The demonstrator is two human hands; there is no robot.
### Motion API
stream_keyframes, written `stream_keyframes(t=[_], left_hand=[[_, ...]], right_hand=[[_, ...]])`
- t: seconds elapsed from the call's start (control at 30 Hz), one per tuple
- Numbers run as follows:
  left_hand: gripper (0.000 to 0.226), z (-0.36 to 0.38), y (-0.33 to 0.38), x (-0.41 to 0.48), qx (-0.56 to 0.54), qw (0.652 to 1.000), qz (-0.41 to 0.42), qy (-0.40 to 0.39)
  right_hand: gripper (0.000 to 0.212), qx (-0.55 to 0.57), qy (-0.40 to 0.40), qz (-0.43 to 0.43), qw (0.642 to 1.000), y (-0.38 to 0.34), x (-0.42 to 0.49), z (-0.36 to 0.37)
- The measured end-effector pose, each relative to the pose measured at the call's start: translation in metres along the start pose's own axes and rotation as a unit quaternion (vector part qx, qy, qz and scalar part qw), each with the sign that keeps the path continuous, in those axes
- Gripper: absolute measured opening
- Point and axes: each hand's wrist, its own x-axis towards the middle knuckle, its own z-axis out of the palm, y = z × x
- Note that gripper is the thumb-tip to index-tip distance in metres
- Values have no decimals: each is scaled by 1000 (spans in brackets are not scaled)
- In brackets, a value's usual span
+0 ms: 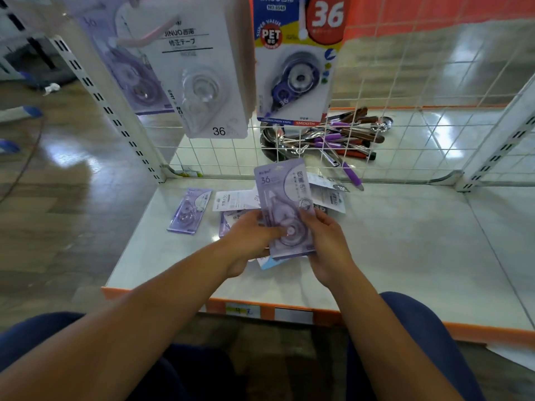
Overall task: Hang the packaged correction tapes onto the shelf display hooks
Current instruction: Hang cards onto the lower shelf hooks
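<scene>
A heap of steel utensils with purple and brown handles (333,138) lies behind a white wire mesh panel (411,91). A yellow price label (242,311) sits on an orange edge strip (477,331).

Single head cam, wide-angle, faces fwd & down, close over shelf board (405,241).

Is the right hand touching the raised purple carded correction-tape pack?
Touching. Head view: right hand pinches the purple carded correction-tape pack along its right edge.

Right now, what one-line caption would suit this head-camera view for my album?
Restocking: left hand and right hand hold a purple correction tape pack over a shelf of loose packs, beneath hung packs.
</scene>
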Motion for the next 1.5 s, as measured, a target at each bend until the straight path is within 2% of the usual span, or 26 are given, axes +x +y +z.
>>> stream_keyframes(t=[0.17, 0.33, 0.6, 0.73, 0.93, 1.03, 1.1, 1.3, 1.43, 1.5], left_hand=[[24, -3, 3, -13, -10, 1000, 16, 10], [27, -11, 9, -27, -22, 997, 60, 53], [24, -27, 25, -70, -17, 997, 60, 54], [13, -41, 43, -86, -25, 995, 68, 69], [21, -44, 50, -93, -66, 991, 77, 83], [15, -65, 53, -98, -81, 985, 100, 114], [19, -82, 56, -102, -82, 982, 111, 129], [22, -121, 58, -114, -129, 968, 178, 120], [24, -150, 62, -124, -83, 956, 245, 141], [24, -164, 64, -128, -65, 946, 274, 160]], right_hand=[[16, -61, -44, -38, 996, -11, -17, 3], [20, -130, -66, -49, 988, -26, -31, 13], [14, -155, -107, -85, 979, -67, -39, 31], [18, -182, -129, -154, 963, -89, -38, 54], [22, -236, -127, -238, 933, -95, -45, 87], [21, -277, -139, -254, 916, -95, -48, 107], [24, -277, -134, -260, 915, -94, -52, 123], [19, -289, -139, -289, 902, -87, -67, 162], [8, -289, -148, -322, 889, -82, -78, 190], [14, -294, -134, -344, 882, -78, -82, 205]])
